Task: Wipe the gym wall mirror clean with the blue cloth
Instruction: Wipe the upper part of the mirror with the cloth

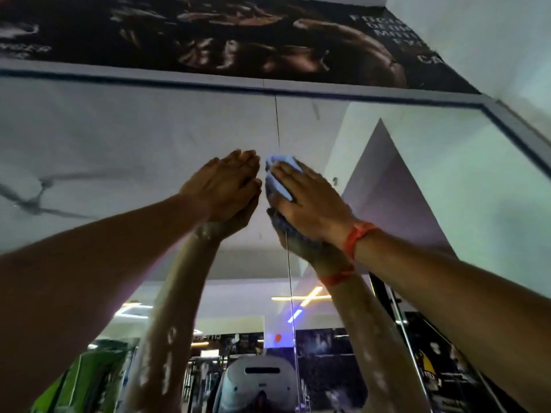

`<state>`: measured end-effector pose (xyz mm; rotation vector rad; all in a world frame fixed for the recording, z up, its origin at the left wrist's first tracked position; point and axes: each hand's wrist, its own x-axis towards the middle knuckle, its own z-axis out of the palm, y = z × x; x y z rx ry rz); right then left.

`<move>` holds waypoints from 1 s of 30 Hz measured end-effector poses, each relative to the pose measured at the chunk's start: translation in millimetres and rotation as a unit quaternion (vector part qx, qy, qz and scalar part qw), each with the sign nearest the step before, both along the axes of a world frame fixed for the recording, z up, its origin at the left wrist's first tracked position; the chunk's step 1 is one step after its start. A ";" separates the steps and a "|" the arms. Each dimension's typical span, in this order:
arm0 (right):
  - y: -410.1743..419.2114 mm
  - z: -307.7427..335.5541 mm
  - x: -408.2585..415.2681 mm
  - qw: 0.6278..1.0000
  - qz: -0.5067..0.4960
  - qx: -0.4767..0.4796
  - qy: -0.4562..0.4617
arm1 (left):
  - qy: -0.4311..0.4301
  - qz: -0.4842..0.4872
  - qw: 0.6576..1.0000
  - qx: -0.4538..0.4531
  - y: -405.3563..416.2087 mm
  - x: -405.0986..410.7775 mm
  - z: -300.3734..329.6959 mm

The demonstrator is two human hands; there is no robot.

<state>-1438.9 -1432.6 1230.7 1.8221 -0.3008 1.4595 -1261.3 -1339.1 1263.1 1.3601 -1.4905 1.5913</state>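
Your right hand (310, 201) lies flat, fingers straight and together, pressing the blue cloth (278, 177) against the mirror (134, 129). The cloth is bunched under your palm and fingers; what shows runs lengthwise along your fingers, pointing up the glass toward the mirror's top frame (179, 77), with a fold poking out past your fingertips. It sits right on the vertical seam (277, 123) between two mirror panes. Your left hand (226, 183) is just beside the right, fingers extended and together, flat against the glass and holding nothing. An orange band (356, 235) circles your right wrist. Above the frame hangs a dark poster (238, 34) with white lettering. Below your hands the mirror reflects both arms, a white ceiling, lit light bars and gym machines.
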 end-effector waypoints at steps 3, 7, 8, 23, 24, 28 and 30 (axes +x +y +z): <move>-18.7 -47.1 -55.1 0.999 -0.014 0.000 0.041 | -0.018 -0.006 1.000 0.000 0.1 7.3 -11.0; -37.4 3.0 -111.8 0.979 -0.085 0.086 -0.164 | -0.030 -0.007 1.000 -0.001 1.0 13.0 -25.5; -34.9 23.6 -98.7 0.973 -0.097 0.108 -0.178 | -0.028 -0.006 1.000 -0.006 -0.1 12.2 -26.8; -0.8 24.0 -74.9 0.962 0.128 0.137 -0.200 | 0.067 -0.071 0.995 0.036 13.7 -48.9 -45.9; -3.8 25.0 -80.3 0.972 0.076 0.119 -0.187 | 0.068 -0.061 0.995 0.043 14.6 -55.2 -47.2; -23.3 24.4 -92.0 0.973 -0.185 0.027 -0.138 | 0.086 -0.037 0.994 0.062 15.0 -73.2 -51.4; -30.9 29.7 -96.0 0.981 -0.151 0.022 -0.122 | 0.090 -0.031 0.993 0.073 10.7 -80.3 -54.6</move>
